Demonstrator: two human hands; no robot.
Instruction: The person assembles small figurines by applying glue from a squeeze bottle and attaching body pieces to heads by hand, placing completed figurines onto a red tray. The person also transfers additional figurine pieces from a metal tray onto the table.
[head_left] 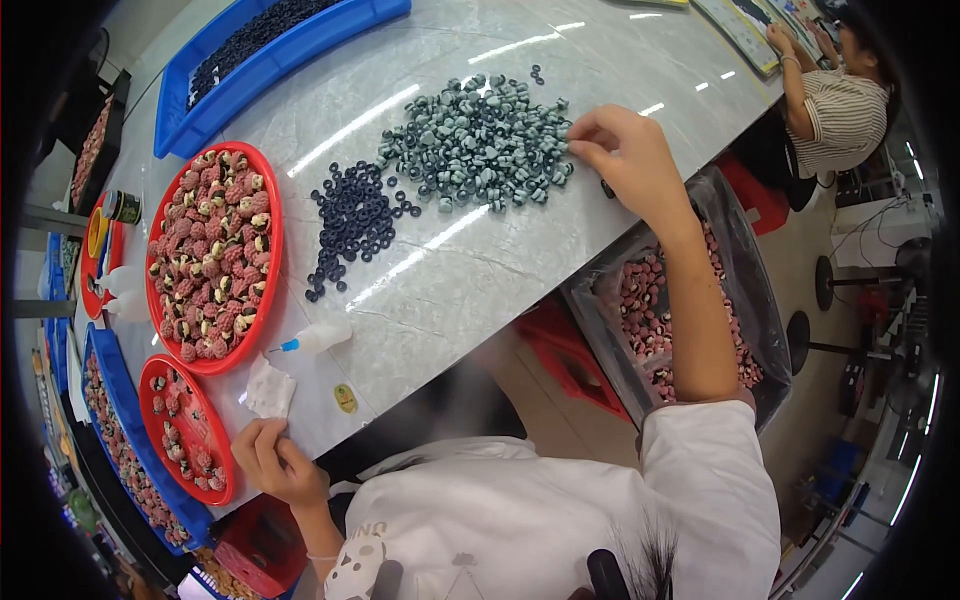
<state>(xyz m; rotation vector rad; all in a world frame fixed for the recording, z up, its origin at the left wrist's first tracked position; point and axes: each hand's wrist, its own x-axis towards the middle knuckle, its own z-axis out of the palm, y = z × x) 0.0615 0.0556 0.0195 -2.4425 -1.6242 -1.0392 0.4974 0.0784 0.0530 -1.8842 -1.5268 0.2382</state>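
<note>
My right hand reaches over the table at the right edge of a heap of small grey-green and dark pieces. Its thumb and index finger curve toward the heap with a gap between the tips; I make out nothing held there. Left of that heap is a smaller pile of dark blue rings. My left hand is at the table's front edge, beside a small red tray of raspberry-shaped pieces and below a crumpled white tissue. The left fingers are loosely bent and a little apart, with nothing visible in them.
A large red tray holds many pink raspberry-shaped pieces. Near it lies a white bottle with a blue tip. Blue trays line the far and left sides. A lined bin of pink pieces stands under my right arm. Another person sits far right.
</note>
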